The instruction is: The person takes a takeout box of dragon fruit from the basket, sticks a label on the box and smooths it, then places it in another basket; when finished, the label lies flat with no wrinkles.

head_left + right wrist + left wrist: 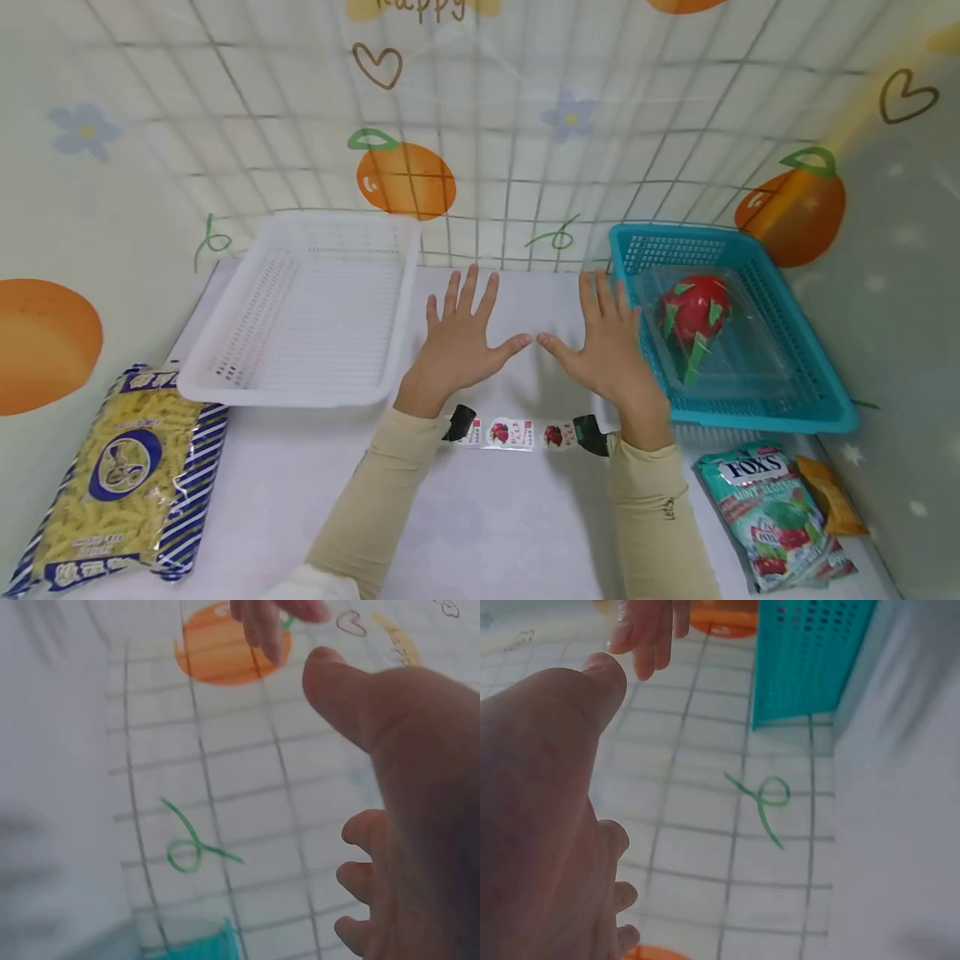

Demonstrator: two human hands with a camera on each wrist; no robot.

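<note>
White plastic is covering the table [495,517], and the person is holding both hands flat above its middle, fingers spread wide, thumbs nearly touching, gripping nothing. The left hand [459,337] is hovering just beside the white basket [307,308] at the back left; the right hand [609,346] is overlapping the teal basket [787,333] at the back right, where a dragon fruit [693,312] is lying in a clear box. A strip of sachets [517,433] is lying below the wrists.
</note>
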